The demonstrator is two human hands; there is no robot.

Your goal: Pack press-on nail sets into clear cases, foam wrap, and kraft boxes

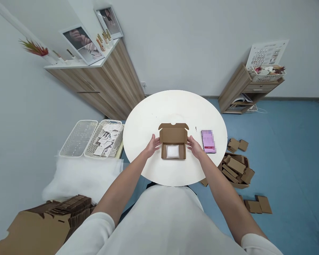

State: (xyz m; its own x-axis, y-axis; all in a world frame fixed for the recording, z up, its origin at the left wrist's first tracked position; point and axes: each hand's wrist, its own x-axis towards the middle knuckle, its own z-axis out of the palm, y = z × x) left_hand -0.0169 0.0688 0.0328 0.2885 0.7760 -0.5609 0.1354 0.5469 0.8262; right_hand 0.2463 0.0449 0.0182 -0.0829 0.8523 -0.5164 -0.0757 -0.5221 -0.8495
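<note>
A small brown cardboard box [173, 136] stands on the round white table [172, 106], its lid raised at the back. Inside lies a white packet [172, 151]. My left hand [152, 145] is at the box's left side, fingers apart and fingertips close to the cardboard. On the right side, my right hand [194, 145] has its fingers spread beside the box edge. Whether the fingertips touch the box is hard to tell. A purple, partly blurred item with a dark edge [208, 141] lies flat on the table to the right of my right hand.
Left of the table are a basket of white packets [106, 140], an empty-looking clear basket [78, 139], white wrap [82, 177] and stacked flat cardboard [39, 230]. A carton of brown boxes [235, 169] and loose boxes [257, 205] lie on the floor at right.
</note>
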